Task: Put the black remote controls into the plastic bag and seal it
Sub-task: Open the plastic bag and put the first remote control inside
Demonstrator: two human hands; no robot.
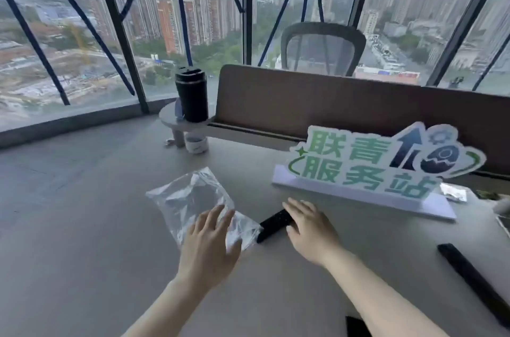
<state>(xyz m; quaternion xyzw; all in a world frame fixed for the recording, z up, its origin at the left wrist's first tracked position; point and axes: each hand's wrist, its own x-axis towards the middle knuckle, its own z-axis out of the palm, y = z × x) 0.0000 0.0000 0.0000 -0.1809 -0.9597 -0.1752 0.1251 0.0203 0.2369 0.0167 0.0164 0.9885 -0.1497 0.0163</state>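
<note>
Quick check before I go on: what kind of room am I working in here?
Most likely a high-rise office: a grey desk with a brown divider panel, a mesh office chair behind it, and floor-to-ceiling windows over city towers. A green service-station sign stands on the desk.

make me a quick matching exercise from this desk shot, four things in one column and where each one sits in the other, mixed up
Things:
1. plastic bag
2. black tumbler
3. green-lettered sign
4. long black remote

Places:
A. on the small round shelf by the window
B. near the desk's right edge, untouched
C. under the left hand
D. standing beyond the right hand

Pairs: 1-C, 2-A, 3-D, 4-B
</note>
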